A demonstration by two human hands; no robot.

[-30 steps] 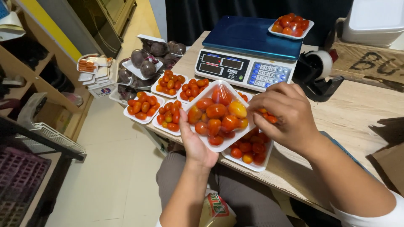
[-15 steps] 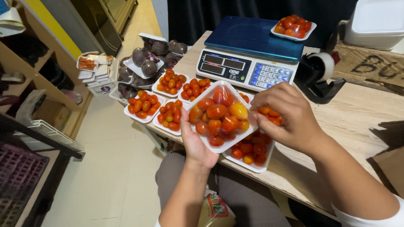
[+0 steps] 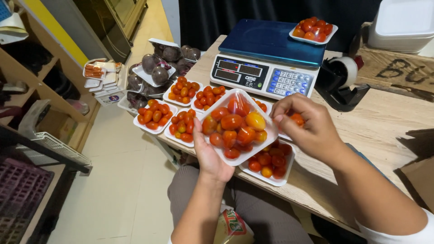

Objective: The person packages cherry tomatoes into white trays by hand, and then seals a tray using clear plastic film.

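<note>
The left hand (image 3: 211,156) comes up from six o'clock with its palm under a white foam tray of red and orange cherry tomatoes sealed in clear film (image 3: 238,127), fingers spread wide beneath it and the thumb lying along the tray's nine o'clock edge, so the tray is carried tilted above the wooden table (image 3: 398,131). The right hand (image 3: 312,129) enters from four o'clock and closes loosely on the tray's three o'clock rim, fingers curled and the fingertips (image 3: 276,106) pinching the film there. Directly below, toward five o'clock, lies a second white tray of tomatoes (image 3: 270,163) near the table's front edge; four more filled trays (image 3: 153,116) sit close together at nine to ten o'clock. At twelve o'clock stands a blue digital weighing scale (image 3: 266,56), and a black tape dispenser (image 3: 340,86) sits at two o'clock. Bare tabletop shows at three o'clock, beyond the right wrist.
</note>
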